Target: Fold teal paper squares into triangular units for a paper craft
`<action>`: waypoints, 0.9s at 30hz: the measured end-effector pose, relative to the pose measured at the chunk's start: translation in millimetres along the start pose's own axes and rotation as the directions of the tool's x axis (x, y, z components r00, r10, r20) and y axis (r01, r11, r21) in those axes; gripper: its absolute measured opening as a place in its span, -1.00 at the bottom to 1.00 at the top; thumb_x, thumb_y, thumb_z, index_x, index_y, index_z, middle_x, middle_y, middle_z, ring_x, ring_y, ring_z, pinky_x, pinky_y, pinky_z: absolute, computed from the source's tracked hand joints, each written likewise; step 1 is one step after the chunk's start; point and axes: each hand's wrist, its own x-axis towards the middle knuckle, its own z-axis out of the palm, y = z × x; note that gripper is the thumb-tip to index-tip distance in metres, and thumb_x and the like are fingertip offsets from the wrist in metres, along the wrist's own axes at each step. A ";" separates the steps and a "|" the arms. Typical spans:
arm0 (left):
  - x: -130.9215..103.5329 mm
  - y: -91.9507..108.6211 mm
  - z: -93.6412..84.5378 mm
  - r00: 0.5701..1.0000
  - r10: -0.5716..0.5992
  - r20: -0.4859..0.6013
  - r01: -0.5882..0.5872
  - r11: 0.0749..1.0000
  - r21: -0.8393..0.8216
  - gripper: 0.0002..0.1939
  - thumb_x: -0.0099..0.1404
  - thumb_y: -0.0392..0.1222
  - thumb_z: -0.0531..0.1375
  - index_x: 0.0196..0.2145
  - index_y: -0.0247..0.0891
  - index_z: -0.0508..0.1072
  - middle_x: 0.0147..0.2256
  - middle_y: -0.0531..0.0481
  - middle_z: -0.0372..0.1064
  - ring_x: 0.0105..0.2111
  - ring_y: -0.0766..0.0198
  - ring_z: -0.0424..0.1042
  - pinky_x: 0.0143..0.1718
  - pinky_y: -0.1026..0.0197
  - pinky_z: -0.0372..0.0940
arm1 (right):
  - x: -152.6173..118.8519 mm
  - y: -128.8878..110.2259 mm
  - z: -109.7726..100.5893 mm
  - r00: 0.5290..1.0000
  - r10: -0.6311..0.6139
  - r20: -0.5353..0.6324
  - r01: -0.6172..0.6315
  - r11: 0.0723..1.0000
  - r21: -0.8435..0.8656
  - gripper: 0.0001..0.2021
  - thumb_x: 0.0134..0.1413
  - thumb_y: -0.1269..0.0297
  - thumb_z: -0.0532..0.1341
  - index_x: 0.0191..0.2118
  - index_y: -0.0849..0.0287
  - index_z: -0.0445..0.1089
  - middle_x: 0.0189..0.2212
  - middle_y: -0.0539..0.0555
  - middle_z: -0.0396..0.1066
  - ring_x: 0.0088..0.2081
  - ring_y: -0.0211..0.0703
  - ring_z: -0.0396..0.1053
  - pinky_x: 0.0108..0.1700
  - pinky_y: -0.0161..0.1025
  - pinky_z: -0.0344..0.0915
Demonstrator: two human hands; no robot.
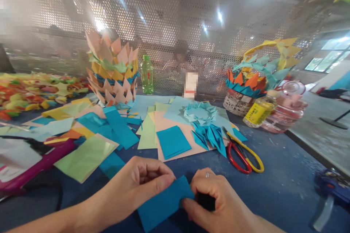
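Observation:
A blue sheet of paper point(161, 207) is held low over the dark table, tilted. My left hand point(139, 185) pinches its upper edge between thumb and fingers. On the paper's right corner, my right hand point(210, 196) is closed, thumb in front and a ring on one finger. Just beyond my hands lies a stack of blue paper squares point(173, 141) on a pale peach sheet point(164, 118). Folded blue paper pieces point(209, 136) sit to its right, touching a light blue folded paper ring point(201, 113).
Scissors point(244, 154) with red and yellow handles lie at right. A blue glue gun point(332, 189) is at far right, a purple tool point(41, 164) at left. Behind stand a folded-paper stack point(112, 69), a green bottle point(147, 74), a yellow-labelled bottle point(259, 111) and a pink jug point(287, 113).

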 end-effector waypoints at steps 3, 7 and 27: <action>0.3 -2.0 2.6 0.999 -0.031 0.026 0.032 0.999 -0.020 -0.56 0.23 0.16 0.18 -0.38 -0.32 0.53 -0.44 0.02 0.38 -0.40 0.28 0.28 -0.40 0.31 0.16 | -0.5 -0.4 1.0 1.000 0.002 -0.019 -0.002 1.000 0.007 -0.88 0.05 0.42 0.28 -0.48 0.13 0.44 -0.53 -0.05 0.46 -0.40 -0.21 0.38 -0.26 -0.26 0.21; -1.4 3.1 3.6 0.996 -0.063 0.067 0.066 0.996 -0.057 -0.60 0.20 0.14 0.19 -0.46 -0.32 0.43 -0.53 0.10 0.19 -0.49 0.36 0.11 -0.50 0.34 0.01 | -2.5 -0.5 -0.2 0.996 0.022 -0.087 -0.017 0.998 0.054 -0.90 0.09 0.39 0.30 -0.27 0.05 0.49 -0.44 -0.09 0.51 -0.34 -0.19 0.43 -0.16 -0.23 0.22; -1.8 6.4 4.7 0.992 -0.082 0.096 0.098 0.978 -0.182 -0.51 0.18 0.23 0.19 -0.59 -0.22 0.22 -0.62 0.16 0.10 -0.60 0.40 0.04 -0.56 0.35 0.06 | -7.4 3.7 -2.0 0.957 -0.162 -0.240 0.165 0.986 -0.007 -0.81 0.15 0.36 0.34 -0.10 0.05 0.48 -0.37 -0.02 0.52 -0.30 -0.16 0.45 -0.19 -0.25 0.37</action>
